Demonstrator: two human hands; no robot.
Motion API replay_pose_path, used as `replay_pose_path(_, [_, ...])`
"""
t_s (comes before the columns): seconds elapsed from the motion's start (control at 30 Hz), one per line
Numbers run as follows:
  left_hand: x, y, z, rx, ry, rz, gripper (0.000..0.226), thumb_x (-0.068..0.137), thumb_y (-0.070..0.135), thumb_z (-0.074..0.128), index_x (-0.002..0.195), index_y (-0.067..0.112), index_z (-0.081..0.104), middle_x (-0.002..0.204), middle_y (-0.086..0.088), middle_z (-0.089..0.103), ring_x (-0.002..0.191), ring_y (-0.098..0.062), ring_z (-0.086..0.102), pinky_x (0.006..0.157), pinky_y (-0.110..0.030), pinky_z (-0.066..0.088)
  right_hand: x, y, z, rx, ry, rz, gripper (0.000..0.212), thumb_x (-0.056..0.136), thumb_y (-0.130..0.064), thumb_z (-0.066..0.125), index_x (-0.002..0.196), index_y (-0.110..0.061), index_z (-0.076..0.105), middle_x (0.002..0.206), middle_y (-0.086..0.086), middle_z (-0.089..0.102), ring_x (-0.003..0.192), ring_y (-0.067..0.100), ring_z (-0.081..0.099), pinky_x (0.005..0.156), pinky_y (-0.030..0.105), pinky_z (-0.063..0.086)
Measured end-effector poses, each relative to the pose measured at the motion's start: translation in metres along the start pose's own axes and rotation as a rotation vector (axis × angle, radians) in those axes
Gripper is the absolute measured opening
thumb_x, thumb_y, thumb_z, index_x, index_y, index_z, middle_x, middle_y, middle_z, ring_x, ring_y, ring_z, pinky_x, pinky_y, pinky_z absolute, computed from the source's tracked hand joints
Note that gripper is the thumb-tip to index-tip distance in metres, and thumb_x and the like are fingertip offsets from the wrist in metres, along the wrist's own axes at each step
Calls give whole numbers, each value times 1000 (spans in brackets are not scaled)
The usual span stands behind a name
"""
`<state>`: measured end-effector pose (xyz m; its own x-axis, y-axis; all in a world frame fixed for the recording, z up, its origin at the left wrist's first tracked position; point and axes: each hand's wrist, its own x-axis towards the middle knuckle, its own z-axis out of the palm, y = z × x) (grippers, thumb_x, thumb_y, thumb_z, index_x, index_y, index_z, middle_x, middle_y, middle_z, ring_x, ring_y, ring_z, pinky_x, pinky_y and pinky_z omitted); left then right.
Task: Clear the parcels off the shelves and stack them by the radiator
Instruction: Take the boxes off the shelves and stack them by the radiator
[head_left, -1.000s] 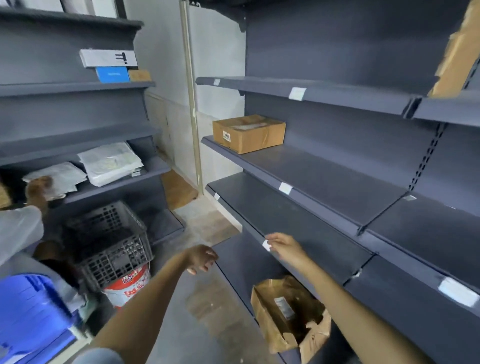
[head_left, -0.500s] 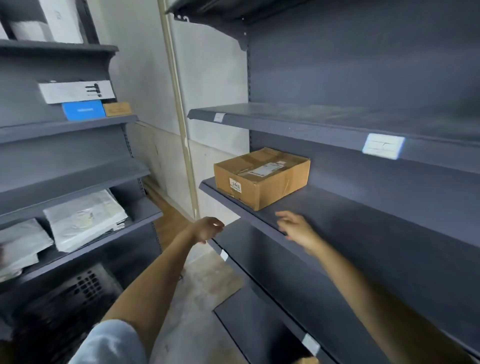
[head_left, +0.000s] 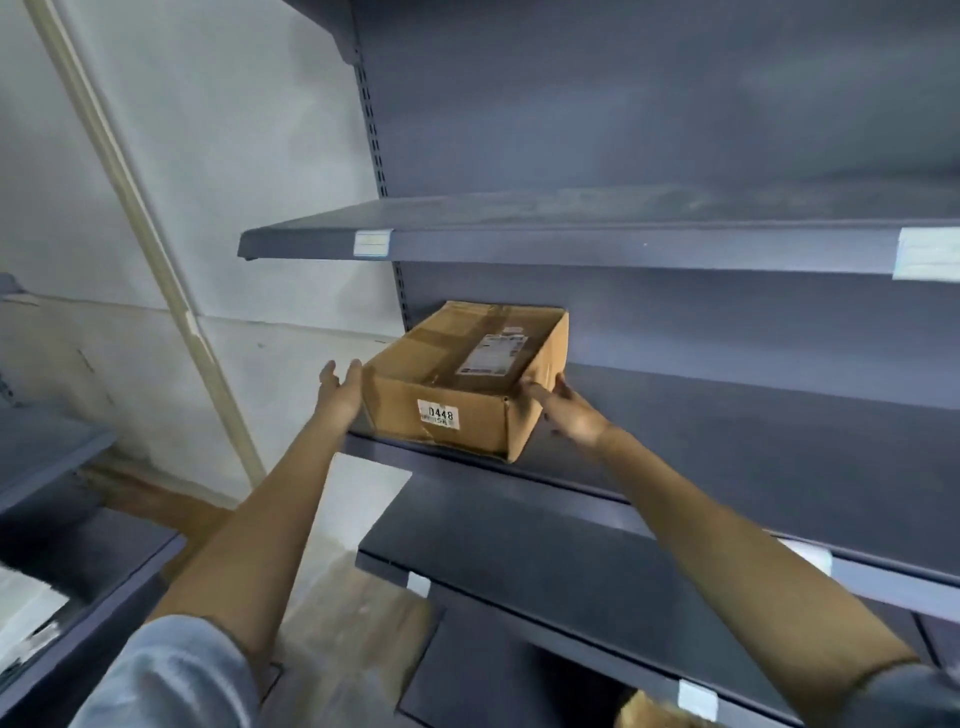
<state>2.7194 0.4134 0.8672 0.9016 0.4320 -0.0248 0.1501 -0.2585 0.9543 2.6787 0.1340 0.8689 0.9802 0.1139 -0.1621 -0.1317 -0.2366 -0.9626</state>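
A brown cardboard box (head_left: 457, 364) with a white shipping label on top and a "0448" sticker on its front rests on the left end of a grey shelf (head_left: 727, 415). My left hand (head_left: 340, 389) is at the box's left side, fingers stretched out and palm turned toward the cardboard. My right hand (head_left: 566, 410) is at the box's right side, its fingertips laid on that face. Neither hand curls around the box, which sits flat on the shelf. No radiator is in view.
A bare grey shelf (head_left: 571, 249) hangs above the box and another (head_left: 545, 561) runs below it. A brown parcel's corner (head_left: 649, 714) shows at the bottom edge. More grey shelving (head_left: 47, 441) stands to the left, with a pale pipe (head_left: 156, 249) on the wall.
I have stepped closer to the shelf. Both hands have risen from the lower shelf edges and come up to either side of the cardboard box.
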Motion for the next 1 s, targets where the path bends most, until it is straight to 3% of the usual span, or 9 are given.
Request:
replay_pose_path(0.07, [19, 1, -1, 20, -60, -76, 64, 97, 50, 28, 150, 18, 11, 154, -9, 25, 139, -29, 28, 115, -40, 22, 1, -7, 17, -2, 1, 45, 83, 90, -56, 44, 151, -16, 4, 155, 2, 24, 140, 25, 29, 111, 37, 31])
replay_pose_path(0.17, [34, -1, 9, -21, -148, -131, 64, 96, 54, 26, 142, 9, 34, 142, -16, 44, 127, -33, 44, 108, -44, 36, 7, -16, 34, -4, 47, 62, 73, 92, -54, 42, 148, -12, 21, 151, 7, 33, 137, 27, 33, 110, 37, 32])
replay_pose_path(0.3, [15, -10, 26, 35, -120, -152, 82, 81, 70, 42, 137, 10, 42, 134, -15, 53, 119, -34, 51, 92, -40, 44, 8, -11, 32, 67, 315, 52, 59, 94, -38, 50, 139, -5, 33, 143, 13, 43, 131, 28, 42, 104, 32, 35])
replay_pose_path(0.5, [-27, 10, 68, -108, -500, -280, 70, 70, 50, 72, 130, 26, 43, 127, -4, 47, 118, -36, 45, 86, -57, 42, -35, 21, -22, 104, 581, 75, 45, 92, -30, 51, 130, -6, 51, 131, 14, 55, 120, 31, 52, 102, 42, 43])
replay_pose_path(0.6, [-81, 28, 110, -153, -585, -277, 59, 75, 47, 68, 125, 32, 43, 115, -3, 37, 123, -36, 38, 91, -65, 37, -75, 34, -63, 153, 692, 80, 42, 91, -29, 50, 126, -6, 53, 125, 13, 58, 109, 28, 54, 96, 42, 47])
replay_pose_path(0.73, [-175, 50, 173, -215, -713, -248, 46, 78, 43, 64, 120, 34, 47, 112, -2, 46, 88, -26, 50, 81, -55, 42, -156, 56, -134, 225, 869, 62, 37, 90, -26, 52, 121, -6, 56, 107, 10, 59, 90, 21, 54, 78, 35, 47])
replay_pose_path(0.8, [-232, 60, 207, -222, -784, -209, 44, 80, 41, 62, 121, 33, 48, 106, 0, 50, 81, -24, 50, 73, -46, 45, -209, 70, -174, 245, 968, 70, 36, 89, -25, 54, 119, -6, 57, 102, 7, 57, 85, 20, 54, 77, 36, 48])
replay_pose_path(0.93, [-364, 80, 270, -225, -987, -151, 29, 81, 35, 60, 108, 32, 52, 84, 4, 55, 69, -16, 55, 49, -28, 50, -337, 106, -245, 262, 1211, 150, 38, 88, -28, 51, 119, -6, 57, 114, 12, 60, 103, 28, 59, 94, 45, 50])
replay_pose_path(1.0, [-436, 86, 302, -165, -1107, -118, 19, 80, 36, 59, 96, 32, 51, 87, 1, 57, 71, -19, 56, 56, -31, 52, -414, 129, -273, 263, 1325, 186, 35, 89, -27, 49, 113, -4, 59, 110, 12, 60, 100, 28, 60, 87, 40, 52])
